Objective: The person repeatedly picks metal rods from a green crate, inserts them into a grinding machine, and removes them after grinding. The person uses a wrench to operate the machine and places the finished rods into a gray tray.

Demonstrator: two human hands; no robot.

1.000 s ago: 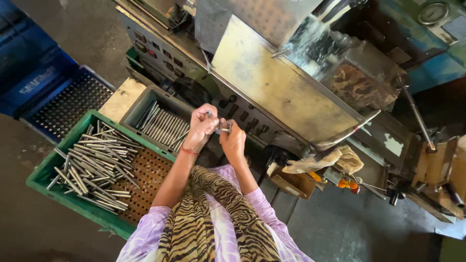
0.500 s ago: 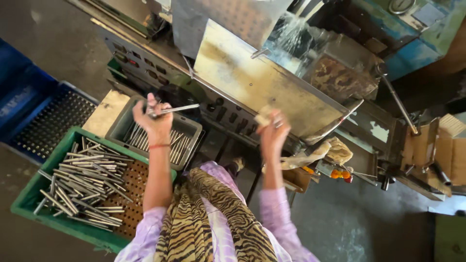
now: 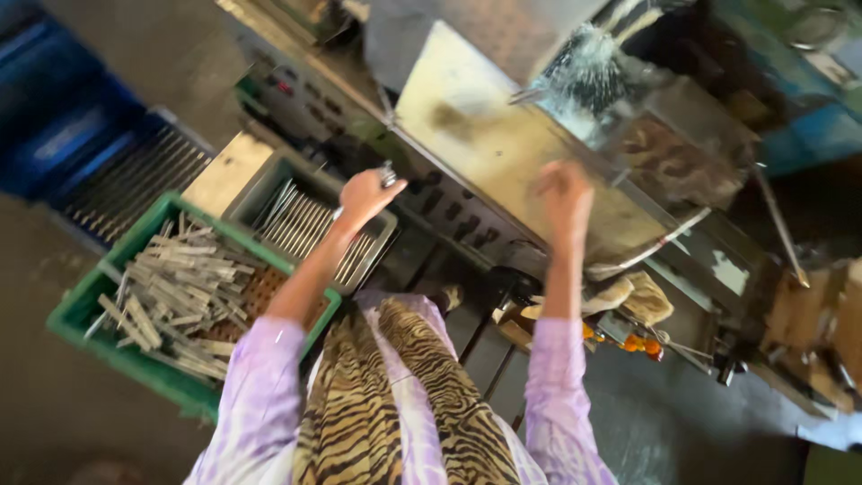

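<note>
Since the frame half a second earlier, the metal rod (image 3: 387,172) had swung from lying level above the grey tray to poking up out of the left fist, and the right hand (image 3: 566,193) had risen toward the machine's slanted panel. The two hands stood well apart. The left hand (image 3: 364,198) was curled tight around the rod, only its bright tip showing at the hand's 1 o'clock. The right hand was blurred; whether it gripped anything could not be told.

Directly beneath the left hand sat the grey tray (image 3: 269,184), with finished rods laid in neat parallel rows. At the tray's 8 o'clock stood a green crate (image 3: 90,310), heaped with loose rods lying crosswise. A blue crate (image 3: 54,153) lay farther off, at about 10 o'clock from the green one. Above the hands ran the beige slanted panel (image 3: 485,153) of the machine, coolant spraying at its upper edge, near 1 o'clock from the right hand. A crumpled rag (image 3: 628,296) rested on the ledge at the right hand's 5 o'clock.

In judgement, the risks lay in the short grip and the wet: a rod held only by its end could slip from an oily fist and drop among the sorted rows, and the right hand close to the spray might stray into moving parts.
</note>
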